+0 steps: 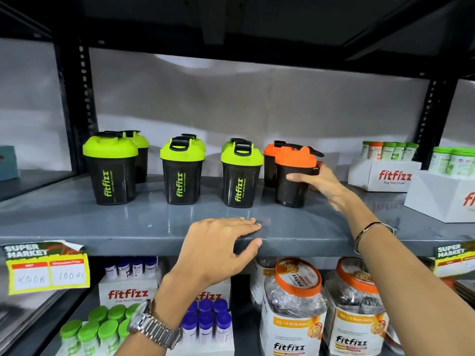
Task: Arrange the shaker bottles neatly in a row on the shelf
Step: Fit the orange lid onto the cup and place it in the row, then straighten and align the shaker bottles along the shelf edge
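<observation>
Black shaker bottles stand in pairs, front and back, on the grey shelf (102, 222). Three front ones have lime-green lids: left (110, 168), middle (182, 173) and right (241, 176), each with another green-lidded bottle behind it. At the right end stands an orange-lidded shaker (295, 176), with a second orange-lidded one (270, 163) behind it. My right hand (321, 183) grips the front orange-lidded shaker by its body, the thumb across its front. My left hand (221, 247) rests on the shelf's front edge, fingers on top, thumb under the lip.
White fitfizz boxes (380, 176) with small green-capped tubes stand on the shelf at the right. Below are jars with orange rims (295, 304), boxes of purple- and green-capped tubes (205, 319), and a yellow price tag (46, 268). Black uprights frame the shelf.
</observation>
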The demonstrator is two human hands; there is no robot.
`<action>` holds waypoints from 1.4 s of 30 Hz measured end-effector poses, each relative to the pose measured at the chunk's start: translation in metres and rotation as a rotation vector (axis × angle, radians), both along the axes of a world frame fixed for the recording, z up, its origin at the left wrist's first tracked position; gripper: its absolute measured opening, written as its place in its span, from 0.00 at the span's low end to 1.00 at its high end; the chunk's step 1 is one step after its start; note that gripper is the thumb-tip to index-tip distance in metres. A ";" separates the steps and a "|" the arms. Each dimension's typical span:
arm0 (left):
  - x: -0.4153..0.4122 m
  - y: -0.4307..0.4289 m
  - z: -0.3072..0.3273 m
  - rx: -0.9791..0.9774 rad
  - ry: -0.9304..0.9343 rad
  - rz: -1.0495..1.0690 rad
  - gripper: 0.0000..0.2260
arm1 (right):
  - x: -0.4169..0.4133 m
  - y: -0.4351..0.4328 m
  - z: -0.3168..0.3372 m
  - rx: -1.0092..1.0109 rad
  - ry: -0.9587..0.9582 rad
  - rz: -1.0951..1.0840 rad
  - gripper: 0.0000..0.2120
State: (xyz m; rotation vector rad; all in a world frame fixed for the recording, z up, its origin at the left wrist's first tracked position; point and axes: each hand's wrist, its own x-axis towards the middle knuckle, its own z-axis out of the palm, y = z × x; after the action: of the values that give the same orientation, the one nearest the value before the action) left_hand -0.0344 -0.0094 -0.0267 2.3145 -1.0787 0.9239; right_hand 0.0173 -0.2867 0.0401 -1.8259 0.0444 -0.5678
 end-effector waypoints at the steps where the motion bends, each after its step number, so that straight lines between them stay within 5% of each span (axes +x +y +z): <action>1: 0.000 0.000 0.000 0.000 0.000 0.000 0.17 | -0.001 0.002 -0.001 -0.008 -0.016 -0.009 0.41; 8: 0.000 0.000 0.000 0.003 0.003 0.004 0.16 | -0.006 0.004 -0.001 0.089 0.041 0.117 0.41; 13: 0.000 0.000 -0.001 -0.005 0.002 0.006 0.16 | -0.007 0.002 -0.005 -0.024 0.077 0.083 0.34; 21: 0.001 0.000 -0.002 -0.001 -0.011 0.005 0.15 | -0.015 0.003 -0.007 -0.082 0.094 0.106 0.43; 35: 0.000 0.000 -0.001 0.010 -0.023 -0.006 0.16 | -0.016 0.001 -0.013 -0.127 0.131 0.072 0.41; 39: 0.003 -0.001 0.010 0.030 0.166 0.074 0.26 | -0.017 -0.001 -0.016 -0.142 0.159 0.075 0.43; 42: 0.015 -0.003 0.029 0.023 0.639 -0.005 0.48 | -0.018 0.001 -0.019 -0.152 0.189 0.094 0.44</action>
State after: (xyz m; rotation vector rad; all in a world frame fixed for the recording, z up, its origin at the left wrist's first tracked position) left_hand -0.0193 -0.0127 0.0027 2.3637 -0.8123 0.1298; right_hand -0.0012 -0.2861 0.0212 -2.0144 0.0437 -0.3388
